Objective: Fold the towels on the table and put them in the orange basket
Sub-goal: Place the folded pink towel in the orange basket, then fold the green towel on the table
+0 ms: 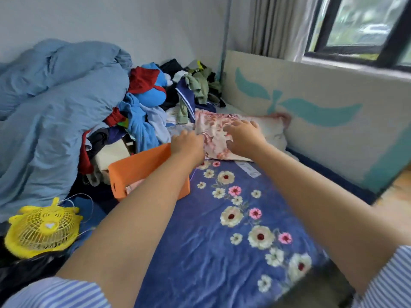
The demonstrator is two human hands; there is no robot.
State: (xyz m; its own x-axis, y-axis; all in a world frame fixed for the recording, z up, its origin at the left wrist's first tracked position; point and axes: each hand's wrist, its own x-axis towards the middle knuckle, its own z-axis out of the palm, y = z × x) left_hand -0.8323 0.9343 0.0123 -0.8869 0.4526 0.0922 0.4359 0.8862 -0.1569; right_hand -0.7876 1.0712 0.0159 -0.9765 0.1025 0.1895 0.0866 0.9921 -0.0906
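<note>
A pink floral towel [214,130] lies crumpled at the far end of the blue flowered bedspread [222,230], on top of a pale pillow [272,130]. My left hand [188,144] grips the towel's left edge with curled fingers. On the towel's middle rests my right hand [243,135], its fingers spread and bent into the cloth. The orange basket [138,170] stands just left of my left forearm, with some pink cloth showing inside it.
A heaped light-blue duvet [55,107] and a pile of mixed clothes [173,90] fill the left and far side. A yellow fan [42,230] lies at the near left. A painted board [311,112] lines the right edge under the window.
</note>
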